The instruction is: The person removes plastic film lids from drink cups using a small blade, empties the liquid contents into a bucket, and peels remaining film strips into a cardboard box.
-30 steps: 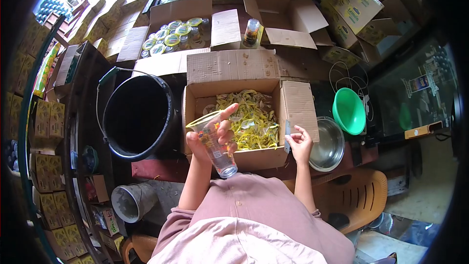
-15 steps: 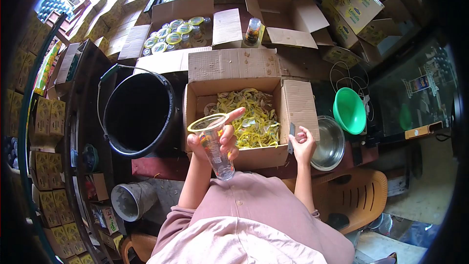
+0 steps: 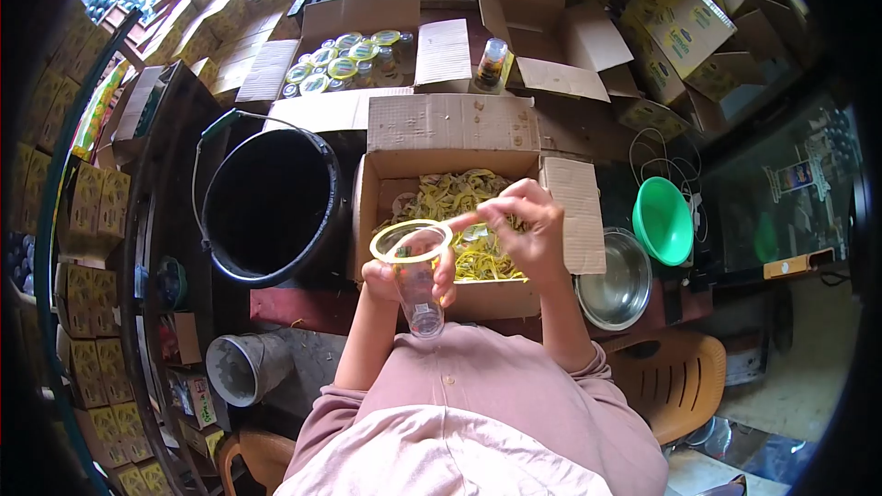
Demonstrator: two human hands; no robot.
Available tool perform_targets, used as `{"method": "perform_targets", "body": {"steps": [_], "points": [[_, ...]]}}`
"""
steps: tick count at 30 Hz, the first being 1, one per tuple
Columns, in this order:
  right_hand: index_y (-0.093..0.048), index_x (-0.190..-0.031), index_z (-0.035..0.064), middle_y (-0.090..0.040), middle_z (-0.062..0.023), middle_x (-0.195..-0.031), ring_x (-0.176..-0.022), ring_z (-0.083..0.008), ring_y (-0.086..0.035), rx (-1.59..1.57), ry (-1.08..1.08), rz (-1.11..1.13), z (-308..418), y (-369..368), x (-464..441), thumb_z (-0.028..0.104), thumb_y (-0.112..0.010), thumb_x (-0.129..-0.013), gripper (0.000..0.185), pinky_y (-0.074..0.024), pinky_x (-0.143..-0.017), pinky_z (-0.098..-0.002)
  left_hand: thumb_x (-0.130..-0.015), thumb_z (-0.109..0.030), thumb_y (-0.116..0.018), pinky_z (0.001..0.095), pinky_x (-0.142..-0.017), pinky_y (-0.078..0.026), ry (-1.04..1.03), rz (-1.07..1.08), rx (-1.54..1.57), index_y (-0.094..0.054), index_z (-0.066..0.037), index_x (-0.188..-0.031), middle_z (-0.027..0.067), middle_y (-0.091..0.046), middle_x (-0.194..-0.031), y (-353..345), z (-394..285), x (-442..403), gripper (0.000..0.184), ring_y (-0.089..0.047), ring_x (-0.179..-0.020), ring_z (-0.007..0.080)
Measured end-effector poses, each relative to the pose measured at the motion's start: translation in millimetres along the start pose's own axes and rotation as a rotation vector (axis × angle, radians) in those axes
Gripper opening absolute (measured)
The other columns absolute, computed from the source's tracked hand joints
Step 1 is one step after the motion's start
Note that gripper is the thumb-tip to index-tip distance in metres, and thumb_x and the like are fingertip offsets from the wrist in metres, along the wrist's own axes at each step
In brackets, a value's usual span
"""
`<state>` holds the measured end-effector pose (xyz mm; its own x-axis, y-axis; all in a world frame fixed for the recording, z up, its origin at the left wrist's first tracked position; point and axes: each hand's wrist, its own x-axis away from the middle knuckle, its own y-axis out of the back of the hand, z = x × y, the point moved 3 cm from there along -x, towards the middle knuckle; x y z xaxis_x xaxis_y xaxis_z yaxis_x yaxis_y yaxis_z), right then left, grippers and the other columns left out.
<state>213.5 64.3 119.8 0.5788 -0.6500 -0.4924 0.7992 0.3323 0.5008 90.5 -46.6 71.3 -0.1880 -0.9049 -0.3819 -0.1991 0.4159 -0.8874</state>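
Observation:
A clear plastic cup [image 3: 424,289] with a yellow rim is tilted in front of my chest. My left hand [image 3: 409,277] is wrapped round its side, index finger stretched out past the rim. My right hand [image 3: 533,230] is raised beside the cup, its thumb and fingers pinched close to that index fingertip. Whatever the right fingers grip is hidden and blurred. Under both hands stands an open cardboard box [image 3: 395,165], partly filled with yellow and clear plastic strips [image 3: 491,264].
A black bucket [image 3: 216,207] stands left of the box. On the right are a metal bowl [image 3: 593,298] and a green bowl [image 3: 663,220]. Behind, a carton [image 3: 363,11] holds several yellow-lidded cups, and one cup [image 3: 491,64] stands beside it. A grey bucket [image 3: 241,369] sits lower left.
My right hand has moved left and up from the box's right flap to the cup. The flat grey blade seen in it before no longer shows. The cup is slightly further right.

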Motion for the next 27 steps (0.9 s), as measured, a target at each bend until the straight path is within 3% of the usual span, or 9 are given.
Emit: {"method": "perform_targets", "body": {"steps": [2,6,8,9,11,13,22,27], "points": [[-0.069,-0.076,0.0078,-0.055,-0.0031,-0.073,-0.074,-0.0193,-0.053,-0.185,-0.239,0.009,-16,3,0,0.01,-0.071,-0.069,0.008,-0.0405,-0.072,-0.0334,-0.061,-0.026,-0.07,0.0379,-0.064,-0.05,0.035,0.029,-0.023,0.001,0.011,-0.136,0.0146,-0.054,-0.083,3,-2,3,0.109,-0.058,-0.07,0.0219],[-0.068,-0.082,0.0072,-0.055,-0.007,-0.078,-0.076,-0.0219,-0.054,0.218,-0.077,0.003,-16,6,-3,0.007,-0.068,-0.071,0.012,-0.0416,-0.072,-0.0337,-0.061,-0.023,-0.073,0.0351,-0.066,-0.05,0.082,-0.073,-0.331,-0.004,0.009,-0.137,0.0161,-0.056,-0.088,-5,-9,-3,0.107,-0.06,-0.072,0.0222],[-0.068,-0.085,0.0069,-0.055,-0.0074,-0.08,-0.08,-0.0218,-0.054,0.145,-0.066,0.017,-5,10,-5,0.009,-0.066,-0.073,0.012,-0.0409,-0.074,-0.0325,-0.061,-0.021,-0.072,0.0324,-0.07,-0.05,0.117,-0.177,-0.615,-0.01,0.003,-0.139,0.0173,-0.056,-0.099,-3,-15,0,0.103,-0.06,-0.076,0.0216],[-0.068,-0.084,0.0068,-0.055,-0.0068,-0.08,-0.081,-0.0215,-0.054,0.02,-0.113,0.052,-4,9,-5,0.01,-0.066,-0.074,0.011,-0.0402,-0.076,-0.0323,-0.062,-0.015,-0.072,0.0306,-0.079,-0.047,0.175,-0.159,-0.717,-0.015,0.0,-0.14,0.0172,-0.049,-0.116,-5,-20,-1,0.098,-0.058,-0.092,0.0196],[-0.068,-0.084,0.0077,-0.056,-0.0049,-0.081,-0.084,-0.0202,-0.053,-0.186,-0.188,0.159,4,9,-7,0.015,-0.067,-0.075,0.011,-0.0362,-0.081,-0.0334,-0.062,-0.013,-0.071,0.0297,-0.086,-0.043,0.17,-0.195,-0.966,-0.015,0.001,-0.14,0.0155,-0.042,-0.125,-4,-21,-1,0.097,-0.052,-0.101,0.0176],[-0.068,-0.083,0.0087,-0.056,-0.0047,-0.081,-0.084,-0.0197,-0.052,-0.069,-0.048,0.234,15,10,-10,0.016,-0.067,-0.074,0.011,-0.0349,-0.082,-0.0346,-0.063,-0.012,-0.07,0.0292,-0.096,-0.035,0.183,-0.235,-1.112,-0.015,0.001,-0.139,0.0123,-0.031,-0.136,-12,-20,-6,0.095,-0.041,-0.115,0.014],[-0.065,-0.078,0.011,-0.053,-0.0011,-0.079,-0.084,-0.018,-0.05,0.11,0.161,0.4,27,2,-18,0.016,-0.066,-0.074,0.007,-0.0285,-0.082,-0.0358,-0.061,-0.014,-0.07,0.0297,-0.095,-0.036,0.19,-0.182,-1.145,-0.011,0.0,-0.139,0.012,-0.035,-0.13,-14,-21,-7,0.099,-0.045,-0.11,0.0158],[-0.059,-0.077,0.0093,-0.052,-0.0018,-0.079,-0.085,-0.0184,-0.048,0.155,0.237,0.463,28,-5,-16,0.016,-0.062,-0.077,0.007,-0.027,-0.081,-0.0368,-0.061,-0.013,-0.069,0.029,-0.09,-0.039,0.22,-0.178,-1.02,-0.011,-0.001,-0.139,0.0113,-0.045,-0.119,-18,-20,-6,0.098,-0.049,-0.104,0.0146]]}}
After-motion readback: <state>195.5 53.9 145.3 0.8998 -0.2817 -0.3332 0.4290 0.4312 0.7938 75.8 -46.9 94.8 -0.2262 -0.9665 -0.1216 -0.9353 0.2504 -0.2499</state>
